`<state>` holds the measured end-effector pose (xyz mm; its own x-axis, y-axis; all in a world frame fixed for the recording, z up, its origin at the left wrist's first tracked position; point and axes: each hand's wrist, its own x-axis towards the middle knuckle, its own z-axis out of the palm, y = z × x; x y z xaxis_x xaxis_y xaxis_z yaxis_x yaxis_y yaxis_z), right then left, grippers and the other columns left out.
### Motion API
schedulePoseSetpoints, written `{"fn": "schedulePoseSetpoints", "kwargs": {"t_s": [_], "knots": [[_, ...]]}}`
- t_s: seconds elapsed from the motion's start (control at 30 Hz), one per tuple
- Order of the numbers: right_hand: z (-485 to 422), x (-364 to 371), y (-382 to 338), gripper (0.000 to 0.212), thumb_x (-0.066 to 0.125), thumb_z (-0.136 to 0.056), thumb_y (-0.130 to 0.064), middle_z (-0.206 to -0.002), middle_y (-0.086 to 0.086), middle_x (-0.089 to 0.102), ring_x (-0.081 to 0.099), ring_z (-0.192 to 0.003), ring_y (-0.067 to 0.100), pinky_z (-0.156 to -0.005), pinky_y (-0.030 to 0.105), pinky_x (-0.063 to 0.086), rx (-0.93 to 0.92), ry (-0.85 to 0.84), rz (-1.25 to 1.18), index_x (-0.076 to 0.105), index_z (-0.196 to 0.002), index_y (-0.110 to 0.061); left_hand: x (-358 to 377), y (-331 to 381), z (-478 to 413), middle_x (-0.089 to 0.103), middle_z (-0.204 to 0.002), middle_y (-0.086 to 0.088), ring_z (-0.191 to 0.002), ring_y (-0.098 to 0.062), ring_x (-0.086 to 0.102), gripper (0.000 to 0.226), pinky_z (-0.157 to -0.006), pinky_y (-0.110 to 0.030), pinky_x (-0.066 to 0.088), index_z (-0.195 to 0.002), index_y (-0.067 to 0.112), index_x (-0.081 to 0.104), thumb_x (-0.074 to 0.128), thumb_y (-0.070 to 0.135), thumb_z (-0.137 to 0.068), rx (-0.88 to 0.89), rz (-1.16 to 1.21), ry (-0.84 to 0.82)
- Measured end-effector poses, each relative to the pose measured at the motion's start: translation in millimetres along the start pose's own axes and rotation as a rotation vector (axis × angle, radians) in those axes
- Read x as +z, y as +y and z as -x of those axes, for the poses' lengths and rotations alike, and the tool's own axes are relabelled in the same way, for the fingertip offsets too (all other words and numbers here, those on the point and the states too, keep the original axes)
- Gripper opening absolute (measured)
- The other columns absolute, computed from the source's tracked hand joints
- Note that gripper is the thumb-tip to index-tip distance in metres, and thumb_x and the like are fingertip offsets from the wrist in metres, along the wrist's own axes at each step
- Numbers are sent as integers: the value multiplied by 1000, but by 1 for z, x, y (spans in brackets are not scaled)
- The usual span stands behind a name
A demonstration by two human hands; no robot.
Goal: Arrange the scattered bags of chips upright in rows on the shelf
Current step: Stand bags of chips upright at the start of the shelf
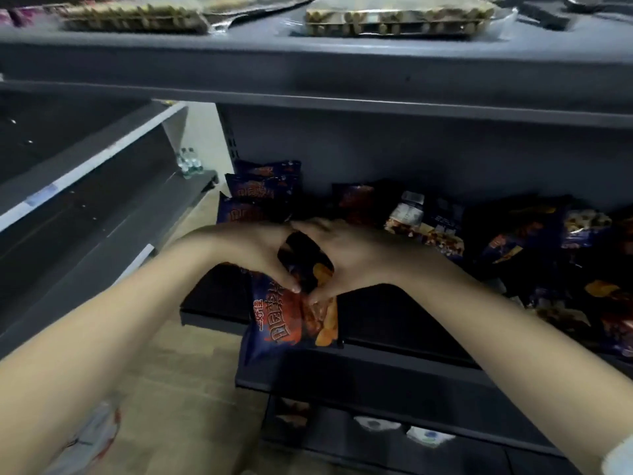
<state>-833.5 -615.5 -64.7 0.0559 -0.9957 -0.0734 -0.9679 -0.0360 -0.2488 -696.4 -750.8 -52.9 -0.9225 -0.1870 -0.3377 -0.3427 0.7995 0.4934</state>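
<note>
One dark shelf [376, 313] is carrying the whole job, and most of it is lying in disorder. A heap of scattered bags [534, 248] is sprawling flat across its right half, while a short row of upright bags [263, 190] is standing at the back left corner. Between them, at the front edge, one bag of chips [291, 320] is being gripped from both sides. The left hand [253, 248] and right hand [352, 255] are curling round its top with thumbs meeting on its face, and its lower end is hanging past the shelf's lip. Judging from this, the person is placing this bag. The next move is calling for lifting it back and standing it straight just in front of the row. Around this, a pale wooden floor [191, 389] is showing below, another grey shelf unit [85, 207] is running off to the left, an upper shelf [308, 63] is bearing flat trays of snacks [394, 18], and a few small bottles [188, 162] are standing far behind.
</note>
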Motion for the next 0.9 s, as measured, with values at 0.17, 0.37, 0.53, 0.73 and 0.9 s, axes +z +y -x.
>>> {"fn": "schedulePoseSetpoints", "kwargs": {"t_s": [0.17,0.37,0.53,0.73,0.9], "knots": [[-20,22,-11,99,79,-70,-46,-134,2,52,50,-118,16,-92,22,43,16,-155,-136,22,-147,-19,19,-22,13,54,-126,11,-109,-8,52,80,-91,-22,46,-133,26,43,79,51,-65,-153,-108,-88],[-38,49,-23,97,76,-75,-44,-145,-4,42,42,-126,7,-84,7,31,-19,-259,-423,17,-149,-26,19,-41,27,50,-120,13,-103,-7,51,98,-76,-16,46,-142,24,27,81,49,-64,-242,-100,-108],[-55,65,-35,63,72,-77,-48,-127,-9,55,50,-116,8,-83,11,37,2,-266,-468,49,-133,-28,6,-50,27,50,-92,19,-79,2,51,72,-52,-9,37,-120,24,40,81,47,-65,-220,-146,-90],[-64,55,-28,23,72,-79,-42,-95,-25,61,53,-85,-17,-72,1,41,53,-185,-584,60,-98,-42,-29,-61,47,64,-87,19,-80,0,60,53,-65,-20,45,-99,43,46,65,73,-61,-102,-11,219],[-54,41,-5,31,71,-80,-40,-102,-38,59,53,-100,-19,-78,3,41,158,22,-781,54,-103,-53,-32,-105,61,57,-119,13,-102,-9,55,54,-79,-21,40,-121,33,46,59,60,-76,-68,-71,657]]}}
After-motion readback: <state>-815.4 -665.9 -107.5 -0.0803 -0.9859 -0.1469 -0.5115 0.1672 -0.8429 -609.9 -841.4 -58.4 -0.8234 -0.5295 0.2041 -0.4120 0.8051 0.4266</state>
